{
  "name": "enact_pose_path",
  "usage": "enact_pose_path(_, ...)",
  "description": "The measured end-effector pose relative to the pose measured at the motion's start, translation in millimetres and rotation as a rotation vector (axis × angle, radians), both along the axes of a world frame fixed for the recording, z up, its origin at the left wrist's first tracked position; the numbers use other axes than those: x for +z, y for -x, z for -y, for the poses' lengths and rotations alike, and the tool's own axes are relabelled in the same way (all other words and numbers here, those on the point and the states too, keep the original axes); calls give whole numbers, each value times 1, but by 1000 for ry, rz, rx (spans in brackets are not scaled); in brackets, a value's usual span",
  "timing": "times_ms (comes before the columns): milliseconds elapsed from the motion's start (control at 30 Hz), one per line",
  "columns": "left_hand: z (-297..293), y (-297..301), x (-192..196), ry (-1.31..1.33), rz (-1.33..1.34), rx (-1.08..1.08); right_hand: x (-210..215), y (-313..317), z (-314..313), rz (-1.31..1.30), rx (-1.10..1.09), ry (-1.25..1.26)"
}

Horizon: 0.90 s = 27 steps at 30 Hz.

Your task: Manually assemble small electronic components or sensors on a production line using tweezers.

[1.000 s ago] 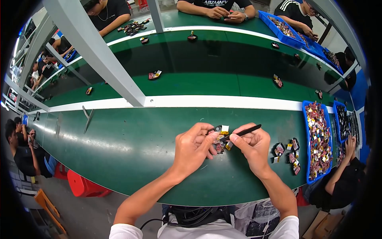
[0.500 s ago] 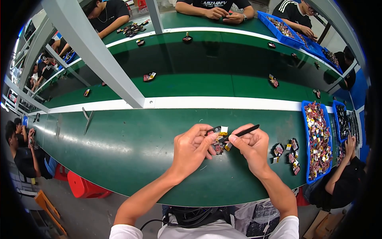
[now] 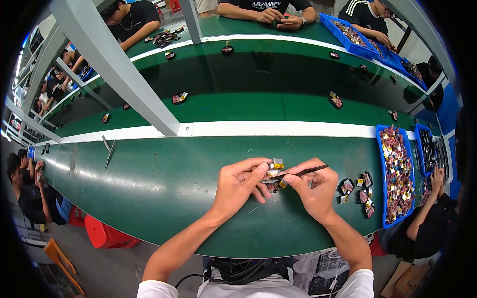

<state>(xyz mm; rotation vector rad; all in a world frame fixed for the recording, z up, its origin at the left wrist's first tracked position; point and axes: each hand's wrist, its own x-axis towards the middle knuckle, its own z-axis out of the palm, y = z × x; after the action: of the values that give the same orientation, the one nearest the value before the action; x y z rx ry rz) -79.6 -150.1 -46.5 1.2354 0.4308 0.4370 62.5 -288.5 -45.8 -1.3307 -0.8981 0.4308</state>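
Note:
My left hand (image 3: pixel 242 183) pinches a small electronic unit with thumb and fingers. A silver battery with yellow tape (image 3: pixel 278 163) sticks up from the unit; the rest is mostly covered by fingers. Closed around a slim black tool (image 3: pixel 313 169), perhaps tweezers, my right hand (image 3: pixel 315 187) brings its tip to the held unit. Below and between my hands, another small unit (image 3: pixel 273 187) shows in part near the green tabletop (image 3: pixel 164 198). Several black-cased units with red boards and batteries (image 3: pixel 366 196) lie right of my right hand.
A blue tray (image 3: pixel 380 164) heaped with red boards and batteries stands at the right, beside another blue tray (image 3: pixel 420 149) of black parts. Metal tweezers (image 3: pixel 110 153) lie at the left. Beyond the white rail (image 3: pixel 278 129), a green conveyor belt (image 3: pixel 238 107) carries scattered units. Co-workers sit around.
The black tool has turned and now shows its thin edge, with its tip still at the unit. The battery in my left hand has tilted. Units on the belt have shifted left.

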Motion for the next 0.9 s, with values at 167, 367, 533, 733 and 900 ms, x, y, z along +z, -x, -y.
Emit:
enact_pose_path(167, 0, 0, 0, -32, 7, 5, -2, 0, 0, 40, -12, -5)
enact_pose_path(367, 0, 1, 1, -33, 4, 3, -2, 1, 0, 43, -19, 8)
enact_pose_path(533, 0, 2, 3, -12, 4, 5, -2, 2, 0, 15, -15, -2)
enact_pose_path(733, -1, 3, 3, -70, 9, -7, -5, 1, 1, 234, -47, -11)
enact_pose_path(900, -1, 3, 5, -66, -6, -5, -3, 3, 0, 331, -61, -51)
